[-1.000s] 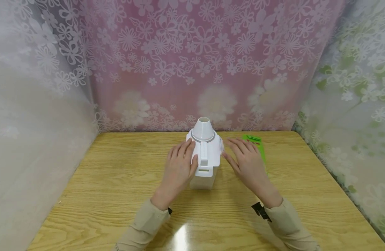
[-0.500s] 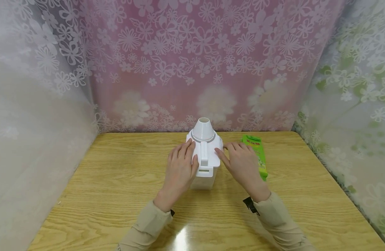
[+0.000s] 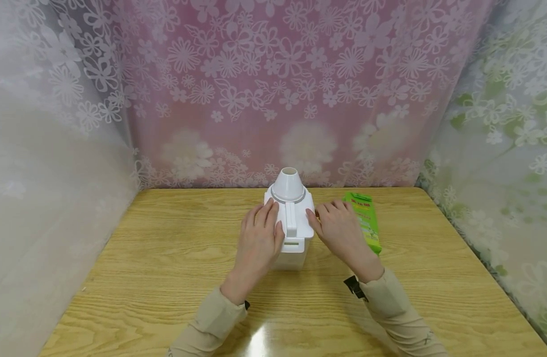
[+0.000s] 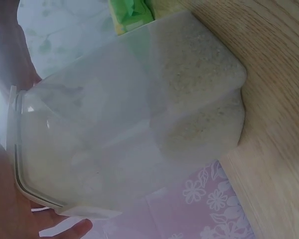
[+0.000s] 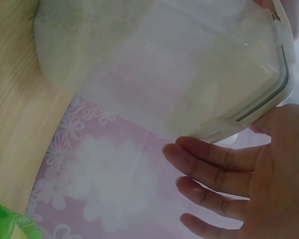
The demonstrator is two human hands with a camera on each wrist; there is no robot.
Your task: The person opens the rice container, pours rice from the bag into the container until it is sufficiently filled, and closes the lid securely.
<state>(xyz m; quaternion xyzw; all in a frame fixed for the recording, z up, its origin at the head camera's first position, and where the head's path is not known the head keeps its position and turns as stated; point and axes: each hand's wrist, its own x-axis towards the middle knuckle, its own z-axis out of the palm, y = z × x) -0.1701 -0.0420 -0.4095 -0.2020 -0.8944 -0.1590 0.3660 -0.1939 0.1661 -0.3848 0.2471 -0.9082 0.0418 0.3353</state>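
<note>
A translucent rice container [image 4: 104, 124] stands upright on the table, with grains in its lower part. Its white lid [image 3: 302, 220] has a raised handle bar and a cone-shaped spout [image 3: 288, 185]. My left hand [image 3: 257, 240] rests over the lid's left side, fingers extended forward, thumb near the handle. At the right side, my right hand [image 3: 344, 230] pinches the lid's edge: the thumb lies on top and the fingertips touch the side clasp [image 5: 217, 130] from below. That clasp lies close against the container wall. The left fingertips are partly hidden under the rim in the left wrist view.
A green packet [image 3: 366, 218] with red print lies on the wooden table [image 3: 175, 248] just right of my right hand. Floral curtains [image 3: 237, 99] hang behind the table and along both sides. Black straps show at both cuffs.
My right hand has moved left from beside the lid onto its right edge. The right side clasp, which stuck outward, now sits against the container. My left hand has barely moved.
</note>
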